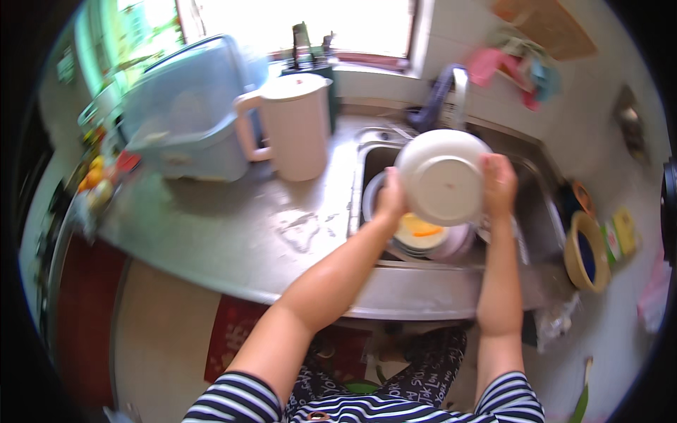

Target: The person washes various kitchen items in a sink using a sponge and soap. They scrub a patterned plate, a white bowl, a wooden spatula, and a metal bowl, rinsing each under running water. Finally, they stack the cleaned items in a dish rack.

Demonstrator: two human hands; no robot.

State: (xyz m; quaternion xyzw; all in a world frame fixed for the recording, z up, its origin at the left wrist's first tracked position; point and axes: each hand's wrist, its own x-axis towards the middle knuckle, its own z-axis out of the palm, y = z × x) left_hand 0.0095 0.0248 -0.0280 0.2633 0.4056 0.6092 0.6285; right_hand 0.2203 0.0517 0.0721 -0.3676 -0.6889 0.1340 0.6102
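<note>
Both my hands hold a white plate (430,156) up over the sink (543,211), its underside with the round foot ring facing me. My left hand (392,196) grips the left edge, and my right hand (499,185) grips the right edge. Some fingers are hidden behind the plate. Below it, several dishes (412,248) are stacked in the sink basin, with something yellow-orange (423,227) on the top one. A pale bowl rim (369,197) shows beside my left hand. The faucet (460,95) rises behind the plate.
On the counter (233,233) left of the sink stand a pink lidded pitcher (296,130), a blue lidded dish box (190,134) and a dark green knife holder (331,99). A tan basin (589,250) and a yellow-green packet (620,236) are at the right. Cloths (511,67) hang on the wall.
</note>
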